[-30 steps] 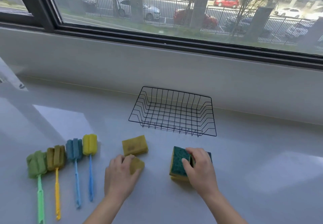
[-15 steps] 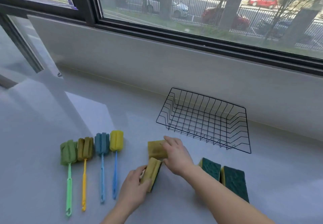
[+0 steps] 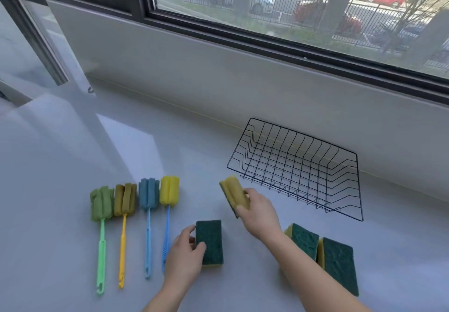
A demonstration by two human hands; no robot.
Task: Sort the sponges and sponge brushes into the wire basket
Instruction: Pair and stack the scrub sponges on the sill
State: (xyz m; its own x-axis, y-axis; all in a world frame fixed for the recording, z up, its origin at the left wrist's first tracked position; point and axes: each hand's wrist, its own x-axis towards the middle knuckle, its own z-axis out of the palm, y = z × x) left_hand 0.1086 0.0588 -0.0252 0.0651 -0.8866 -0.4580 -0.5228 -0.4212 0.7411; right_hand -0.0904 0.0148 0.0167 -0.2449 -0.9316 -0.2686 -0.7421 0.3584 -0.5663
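Note:
An empty black wire basket [image 3: 349, 212] sits on the white counter by the wall. My right hand [image 3: 260, 212] holds a yellow sponge [image 3: 234, 193] tilted in the air, just left of the basket's front corner. A sponge with its green scouring side up [image 3: 210, 241] lies flat on the counter, and my left hand [image 3: 184, 255] grips its left edge. Two more green-topped sponges [image 3: 305, 241] [image 3: 340, 264] lie side by side under my right forearm. Several sponge brushes lie in a row at the left: green [image 3: 101, 204], olive with a yellow handle [image 3: 124, 201], blue [image 3: 148, 196] and yellow with a blue handle [image 3: 169, 191].
A white wall [image 3: 243, 88] below a dark-framed window [image 3: 291, 51] runs along the back of the counter, right behind the basket. A sunlit patch [image 3: 131, 151] falls on the counter at the left.
My right hand has lifted the yellow sponge off the counter toward the basket. My left hand has turned its sponge green side up and laid it flat. The view has swung left.

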